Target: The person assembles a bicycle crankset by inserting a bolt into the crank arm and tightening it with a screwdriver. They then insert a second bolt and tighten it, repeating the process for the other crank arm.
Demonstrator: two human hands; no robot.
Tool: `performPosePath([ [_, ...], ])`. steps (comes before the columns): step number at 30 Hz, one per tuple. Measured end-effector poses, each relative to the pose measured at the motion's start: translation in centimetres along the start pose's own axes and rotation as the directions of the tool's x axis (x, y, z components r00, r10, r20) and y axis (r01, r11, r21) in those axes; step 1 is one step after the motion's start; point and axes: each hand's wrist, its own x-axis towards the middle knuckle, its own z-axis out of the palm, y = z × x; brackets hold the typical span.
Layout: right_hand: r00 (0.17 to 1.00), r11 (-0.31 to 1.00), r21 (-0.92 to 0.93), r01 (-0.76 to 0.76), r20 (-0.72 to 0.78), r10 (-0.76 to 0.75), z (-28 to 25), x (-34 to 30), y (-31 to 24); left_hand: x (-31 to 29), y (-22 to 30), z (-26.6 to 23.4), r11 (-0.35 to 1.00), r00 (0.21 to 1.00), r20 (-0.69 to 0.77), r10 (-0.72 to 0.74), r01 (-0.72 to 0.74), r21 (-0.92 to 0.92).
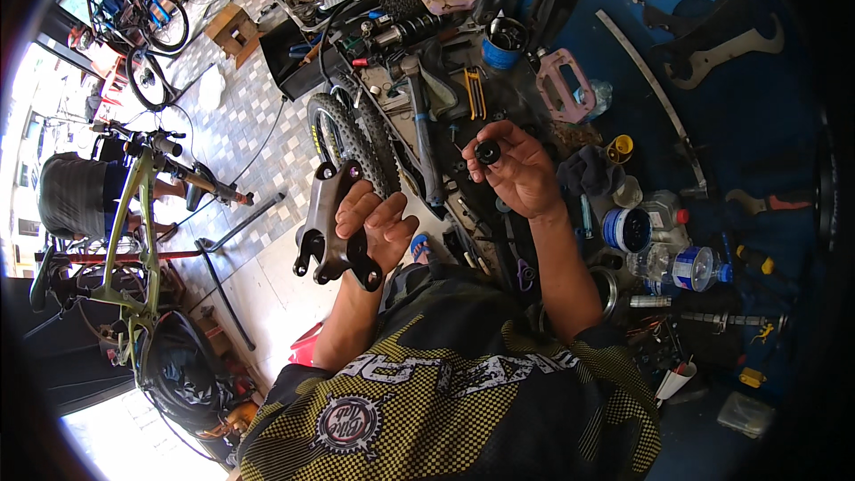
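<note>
In my left hand (381,230) is a dark grey forked bicycle suspension link (328,233), with round holes at its ends. My fingers wrap its right side and hide part of it. My right hand (527,176) is raised over the bench and pinches a small black ring-shaped part (487,152) between thumb and fingers. The two parts are apart from each other. Beyond my right hand lie a hammer (420,116) with a blue handle and a yellow folding hex key set (475,93).
Tools and bike parts crowd the bench, with a pink pedal (565,87) and plastic bottles (690,267) on the right. Knobbly tires (343,138) stand beside the bench. At left, a green bike frame (129,232) is near a bent-over person (76,196) on the tiled floor (267,138).
</note>
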Motion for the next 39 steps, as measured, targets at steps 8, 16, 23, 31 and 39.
performPosePath([
  [8, 1.000, 1.000, -0.002, -0.016, -0.018, 0.016, 0.4, 0.0, 0.0, 0.0, 0.0, 0.2, 1.000, 0.999, -0.036, 0.010, -0.010, -0.004],
  [16, 1.000, 1.000, -0.018, -0.006, -0.009, 0.006, 0.2, 0.0, 0.1, 0.3, 0.0, 0.2, 1.000, 0.999, -0.053, 0.000, 0.000, -0.001],
  [23, 1.000, 1.000, 0.000, 0.016, 0.003, -0.016, 0.6, 0.0, 0.0, 0.4, 0.2, -0.4, 1.000, 1.000, -0.015, -0.017, 0.017, -0.021],
  [31, 1.000, 1.000, -0.029, 0.004, 0.028, -0.003, 1.7, -0.1, 0.1, 0.6, 0.2, -0.6, 1.000, 1.000, -0.015, -0.008, 0.008, 0.002],
  [39, 0.994, 0.999, 0.015, 0.034, 0.105, -0.036, 1.5, -0.3, 0.3, 0.6, 0.1, -0.4, 1.000, 1.000, -0.013, -0.007, 0.007, -0.003],
])
